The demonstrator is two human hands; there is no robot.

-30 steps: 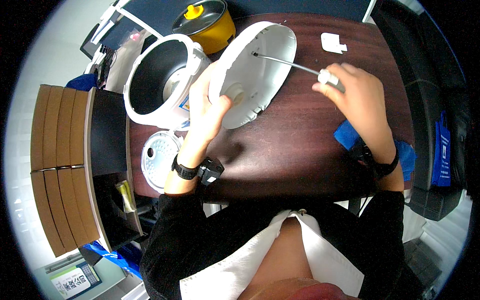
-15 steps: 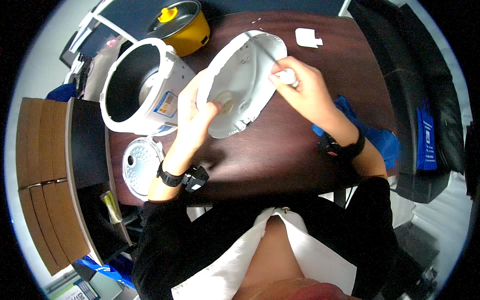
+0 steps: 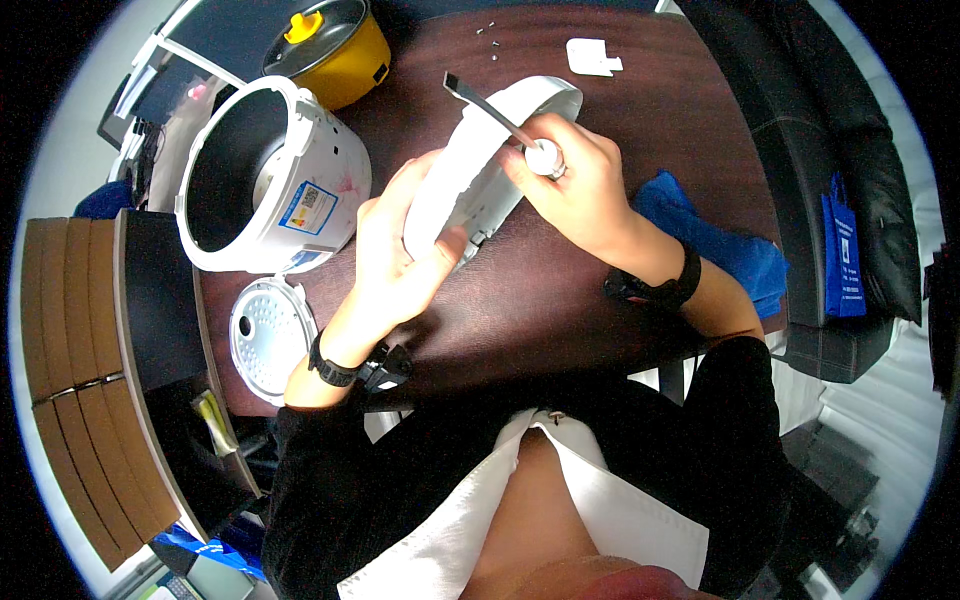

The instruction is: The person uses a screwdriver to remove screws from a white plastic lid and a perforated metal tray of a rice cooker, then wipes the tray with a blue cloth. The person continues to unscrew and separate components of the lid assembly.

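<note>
My left hand (image 3: pixel 393 245) grips a white curved plastic cover (image 3: pixel 462 158), which looks like a rice cooker's lid shell, by its left and lower edge. The cover is tilted above the table, and most of its hollow side is turned out of sight. In my right hand (image 3: pixel 590 180) is a flat-blade screwdriver (image 3: pixel 492 111) with a white handle. Its shaft crosses over the cover's upper part and its tip points to the far left, past the rim. The right fingers rest against or very near the cover's right side; exact contact is hidden.
To the left lies a white cooker body (image 3: pixel 335 180) on its side, opening leftward. Nearer me is a round perforated inner lid (image 3: pixel 275 335). A yellow pot (image 3: pixel 345 75), small screws (image 3: pixel 494 57), a white plastic piece (image 3: pixel 592 58) and a blue cloth (image 3: pixel 735 255) surround the work.
The cover has tipped, so its inside shows much less. My right hand has moved slightly left, and the screwdriver's shaft now swings out over the rim to the far left.
</note>
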